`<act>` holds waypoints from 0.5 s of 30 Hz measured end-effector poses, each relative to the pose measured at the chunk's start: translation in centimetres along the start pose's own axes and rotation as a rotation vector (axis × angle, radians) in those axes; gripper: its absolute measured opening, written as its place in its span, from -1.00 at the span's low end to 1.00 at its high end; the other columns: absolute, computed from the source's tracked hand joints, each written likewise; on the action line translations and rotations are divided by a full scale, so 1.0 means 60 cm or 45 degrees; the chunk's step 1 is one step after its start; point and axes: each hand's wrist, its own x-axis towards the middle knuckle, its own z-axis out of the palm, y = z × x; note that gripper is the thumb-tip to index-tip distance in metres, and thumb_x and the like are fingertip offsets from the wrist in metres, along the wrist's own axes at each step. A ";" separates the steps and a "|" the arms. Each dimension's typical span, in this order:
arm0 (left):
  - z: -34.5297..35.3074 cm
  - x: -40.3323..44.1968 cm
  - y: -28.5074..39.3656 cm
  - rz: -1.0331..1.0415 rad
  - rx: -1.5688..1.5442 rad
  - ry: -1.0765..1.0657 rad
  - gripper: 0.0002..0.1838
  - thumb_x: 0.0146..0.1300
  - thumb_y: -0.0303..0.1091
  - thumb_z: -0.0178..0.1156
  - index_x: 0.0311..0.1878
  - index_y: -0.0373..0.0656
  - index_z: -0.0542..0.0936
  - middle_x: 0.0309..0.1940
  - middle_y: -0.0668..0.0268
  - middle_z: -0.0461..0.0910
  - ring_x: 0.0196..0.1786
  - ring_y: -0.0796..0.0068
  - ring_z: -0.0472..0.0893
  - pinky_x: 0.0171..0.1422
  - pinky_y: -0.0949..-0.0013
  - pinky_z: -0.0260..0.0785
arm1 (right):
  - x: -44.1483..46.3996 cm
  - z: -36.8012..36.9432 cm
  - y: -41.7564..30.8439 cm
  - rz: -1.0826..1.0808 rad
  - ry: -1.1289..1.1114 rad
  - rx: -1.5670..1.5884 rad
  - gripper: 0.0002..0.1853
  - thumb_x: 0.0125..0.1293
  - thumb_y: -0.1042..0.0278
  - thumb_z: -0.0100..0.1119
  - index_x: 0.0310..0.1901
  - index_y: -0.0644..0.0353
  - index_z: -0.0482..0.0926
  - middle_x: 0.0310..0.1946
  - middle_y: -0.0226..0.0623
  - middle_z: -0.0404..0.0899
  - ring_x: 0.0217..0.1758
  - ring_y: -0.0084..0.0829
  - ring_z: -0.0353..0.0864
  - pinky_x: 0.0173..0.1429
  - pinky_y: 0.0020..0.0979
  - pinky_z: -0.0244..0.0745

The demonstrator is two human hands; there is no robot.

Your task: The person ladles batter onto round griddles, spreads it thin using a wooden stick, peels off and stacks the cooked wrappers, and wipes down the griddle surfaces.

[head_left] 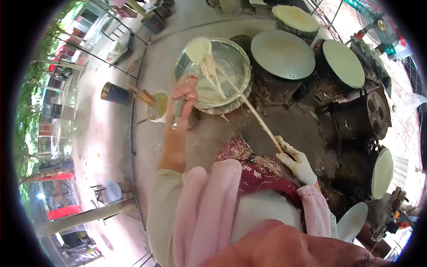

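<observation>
My left hand (pixel 184 94), bare and a little blurred, is closed over the near left rim of a wide metal basin (pixel 246 86). It appears to grip a ladle (pixel 199 50), whose round bowl is coated in pale batter; the grip itself is partly hidden. Thick strands of batter (pixel 208 71) hang from the ladle into the basin, where more pale batter lies. In a stained white glove, my right hand (pixel 293 161) wraps round the lower end of a long wooden stick (pixel 260 119). The stick's far end reaches over the basin into the batter strands.
Round pale-topped pans (pixel 283 54) and stoves (pixel 356 118) curve along the right side. To the left stand a bucket (pixel 159 107) with wooden sticks and a dark bin (pixel 114 93). A fan (pixel 380 25) is at upper right, a wooden post (pixel 84 220) at lower left.
</observation>
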 end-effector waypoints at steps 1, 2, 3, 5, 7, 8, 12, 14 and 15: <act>0.059 -0.001 0.002 -0.014 -0.001 -0.071 -0.71 0.49 -0.42 -0.05 0.10 -0.48 0.30 -0.47 0.49 0.33 -0.68 0.83 0.37 -0.52 0.69 0.05 | -0.010 0.000 -0.003 -0.090 0.006 0.089 -0.40 0.33 0.57 0.21 0.38 0.46 0.27 0.45 -0.20 0.25 0.45 -0.54 0.21 0.44 -0.52 0.16; 0.104 0.000 0.011 0.046 0.240 -0.111 -0.71 0.50 -0.40 -0.06 0.09 -0.47 0.30 -0.49 0.50 0.31 -0.70 0.83 0.34 -0.52 0.67 0.06 | -0.011 -0.005 0.000 -0.214 0.032 0.113 -0.41 0.32 0.60 0.20 0.37 0.45 0.29 0.44 -0.22 0.27 0.43 -0.53 0.24 0.42 -0.51 0.19; 0.143 0.006 0.025 0.107 0.478 -0.151 -0.72 0.51 -0.38 -0.06 0.09 -0.45 0.31 -0.51 0.52 0.29 -0.71 0.82 0.31 -0.51 0.65 0.08 | -0.004 -0.012 0.016 -0.303 0.119 0.182 -0.43 0.30 0.64 0.20 0.35 0.42 0.32 0.43 -0.24 0.28 0.34 -0.56 0.32 0.33 -0.52 0.28; 0.179 0.020 0.054 0.155 0.753 -0.152 -0.72 0.53 -0.35 -0.07 0.07 -0.44 0.32 -0.54 0.54 0.26 -0.74 0.79 0.26 -0.49 0.60 0.10 | 0.016 -0.005 0.021 -0.449 0.301 0.274 -0.51 0.33 0.53 0.19 0.29 0.32 0.39 -0.03 -0.34 0.40 -0.23 -0.62 0.35 -0.21 -0.57 0.24; 0.174 0.056 0.096 0.118 0.822 -0.085 -0.72 0.54 -0.33 -0.09 0.04 -0.43 0.32 -0.56 0.57 0.23 -0.76 0.77 0.20 -0.45 0.56 0.14 | 0.041 0.014 -0.003 -0.491 0.470 0.362 -0.59 0.40 0.34 0.19 0.23 0.22 0.44 -0.50 -0.44 0.49 -0.72 -0.66 0.30 -0.69 -0.59 0.09; 0.144 0.080 0.135 -0.010 0.716 -0.136 -0.72 0.54 -0.34 -0.09 0.01 -0.46 0.32 -0.56 0.54 0.24 -0.73 0.74 0.20 -0.38 0.51 0.19 | 0.056 0.019 -0.014 -0.449 0.474 0.412 -0.61 0.38 0.39 0.21 0.21 0.19 0.46 -0.47 -0.49 0.50 -0.66 -0.70 0.33 -0.63 -0.63 0.16; 0.041 0.157 0.216 0.127 0.741 0.037 -0.73 0.54 -0.38 -0.14 -0.01 -0.49 0.32 -0.54 0.52 0.25 -0.64 0.75 0.28 -0.35 0.55 0.18 | 0.123 0.027 -0.023 -0.244 0.538 0.500 -0.68 0.35 0.43 0.26 0.12 0.12 0.51 -0.42 -0.60 0.51 -0.58 -0.79 0.37 -0.55 -0.73 0.23; -0.016 0.194 0.252 0.188 0.615 0.150 -0.74 0.54 -0.40 -0.17 0.00 -0.49 0.33 -0.53 0.51 0.26 -0.62 0.76 0.29 -0.36 0.58 0.19 | 0.148 0.026 -0.019 -0.171 0.524 0.423 -0.68 0.37 0.39 0.26 0.12 0.11 0.52 -0.43 -0.63 0.51 -0.58 -0.82 0.37 -0.58 -0.75 0.20; -0.021 0.216 0.260 0.216 0.552 0.227 -0.73 0.54 -0.40 -0.17 0.01 -0.49 0.33 -0.53 0.51 0.27 -0.63 0.77 0.29 -0.38 0.59 0.19 | 0.161 0.030 -0.016 -0.207 0.554 0.443 -0.68 0.37 0.39 0.26 0.13 0.11 0.52 -0.43 -0.64 0.51 -0.58 -0.83 0.36 -0.58 -0.75 0.18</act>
